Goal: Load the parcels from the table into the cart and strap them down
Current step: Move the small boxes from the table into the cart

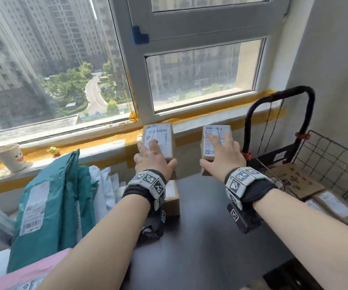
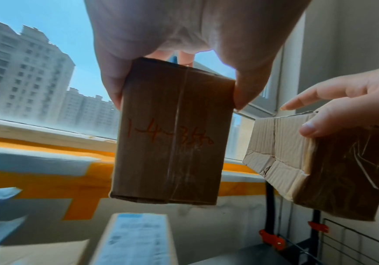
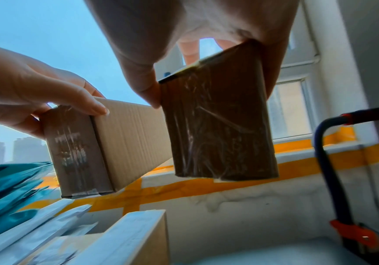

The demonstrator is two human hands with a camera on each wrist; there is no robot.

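Holding one small brown box in each hand, the person has both lifted off the table [image 1: 200, 206], near its far edge by the window. The left hand [image 1: 152, 158] pinches the left box [image 1: 160, 139] between thumb and fingers. The right hand [image 1: 221, 158] pinches the right box [image 1: 214, 141] the same way. This looks like the loading step. Next, both boxes should swing right and go down into the cart [image 1: 325, 164], beside the parcels already there. More parcels [image 1: 43, 206] wait by the table's left edge.
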